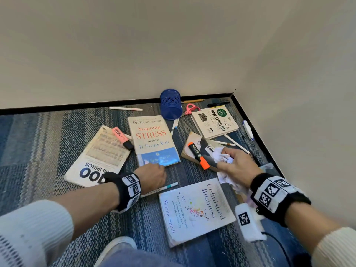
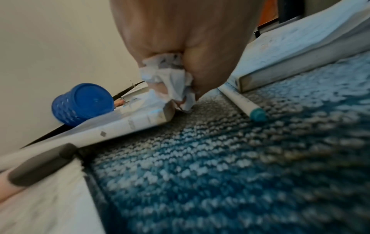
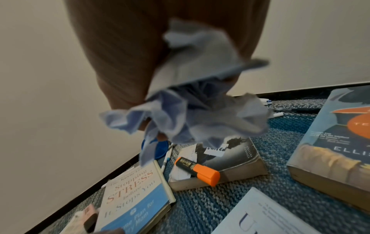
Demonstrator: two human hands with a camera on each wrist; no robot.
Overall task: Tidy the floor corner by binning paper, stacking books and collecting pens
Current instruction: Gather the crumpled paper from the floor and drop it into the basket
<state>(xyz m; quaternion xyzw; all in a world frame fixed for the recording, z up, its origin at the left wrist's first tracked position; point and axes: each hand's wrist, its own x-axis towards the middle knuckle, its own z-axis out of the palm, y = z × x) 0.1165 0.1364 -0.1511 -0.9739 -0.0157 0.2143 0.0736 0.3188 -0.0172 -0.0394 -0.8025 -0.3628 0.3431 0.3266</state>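
Observation:
My right hand (image 1: 234,166) grips a large wad of crumpled white paper (image 3: 202,114) above a dark paperback (image 3: 230,159) that carries an orange marker (image 1: 198,156). My left hand (image 1: 154,176) is curled round a smaller crumpled paper (image 2: 170,83) just off the near corner of the "Stopping Stress" book (image 1: 153,140). A teal-capped pen (image 1: 163,187) lies on the carpet beside that hand. Other books lie flat: "Unfinished Business" (image 1: 194,211), "Investing 101" (image 1: 214,121), and one at the left (image 1: 96,157) with a pink highlighter (image 1: 122,137) on it.
A blue mesh pen cup (image 1: 171,104) lies tipped over by the black skirting. Pink scissors (image 1: 190,108), a pencil (image 1: 192,101), a black pen (image 1: 218,104) and several white pens are scattered near the corner. Walls close off the far and right sides.

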